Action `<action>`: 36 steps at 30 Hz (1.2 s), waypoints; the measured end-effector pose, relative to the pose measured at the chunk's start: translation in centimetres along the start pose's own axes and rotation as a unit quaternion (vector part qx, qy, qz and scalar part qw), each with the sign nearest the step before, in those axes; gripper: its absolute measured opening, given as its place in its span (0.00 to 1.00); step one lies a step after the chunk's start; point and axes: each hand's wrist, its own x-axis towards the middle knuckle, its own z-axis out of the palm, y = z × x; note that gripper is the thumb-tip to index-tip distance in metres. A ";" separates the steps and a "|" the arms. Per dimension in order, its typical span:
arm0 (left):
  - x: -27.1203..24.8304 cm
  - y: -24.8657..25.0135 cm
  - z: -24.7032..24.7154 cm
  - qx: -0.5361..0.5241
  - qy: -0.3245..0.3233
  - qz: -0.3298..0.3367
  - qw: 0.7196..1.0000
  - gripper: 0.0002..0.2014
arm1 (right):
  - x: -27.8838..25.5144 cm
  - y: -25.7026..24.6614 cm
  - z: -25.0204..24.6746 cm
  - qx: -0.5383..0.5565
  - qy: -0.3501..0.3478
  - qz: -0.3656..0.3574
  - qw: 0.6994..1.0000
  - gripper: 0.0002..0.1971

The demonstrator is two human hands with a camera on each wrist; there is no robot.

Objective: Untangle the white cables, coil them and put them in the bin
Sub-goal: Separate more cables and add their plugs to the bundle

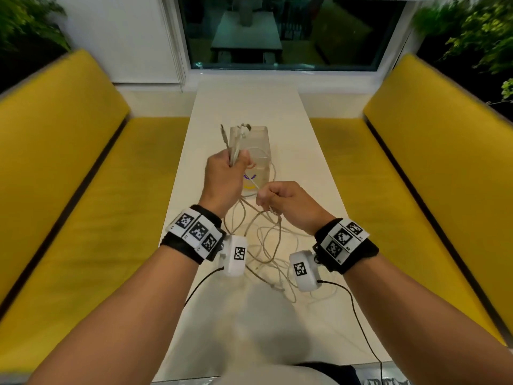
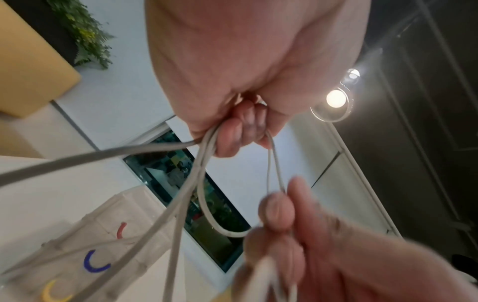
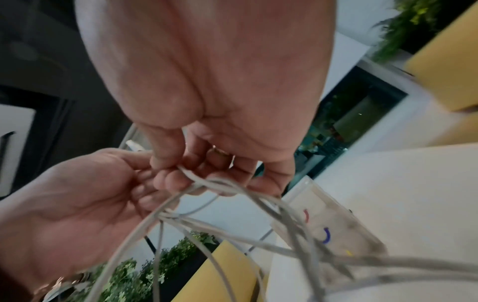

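Yellow cushioned seats (image 1: 69, 151) are seen on both sides of a long pale bench (image 1: 249, 107) in the head view, with a dark window (image 1: 283, 31) at its far end. A clear bin (image 1: 256, 151) (marked with coloured arcs) stands on the bench just beyond the hands. The left hand (image 1: 222, 176) is raised in front of the bin, its grip closed round a bundle of white cables (image 1: 263, 245) whose plug ends stick up above the fist. The right hand (image 1: 286, 204) is held lower and just to the right, a thin strand being pinched in its grip. Below both hands, the rest of the cables lie in a loose tangle on the bench.

From the left wrist, the fingers (image 2: 230, 141) are seen curled over several strands (image 2: 186, 196), with 1 thin loop running across to the blurred right hand (image 2: 297, 235). The bin (image 2: 103, 245) appears at lower left.

From the right wrist, the fingers (image 3: 168, 151) are seen pinching a strand (image 3: 207, 181) close against the left hand (image 3: 77, 204), and more strands trail down past the bin (image 3: 336, 224).
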 end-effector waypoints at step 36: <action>1.6 -2.2 -2.6 -0.186 0.127 -0.069 0.972 0.18 | -1.0 2.0 -1.0 0.064 0.163 0.058 0.983 0.14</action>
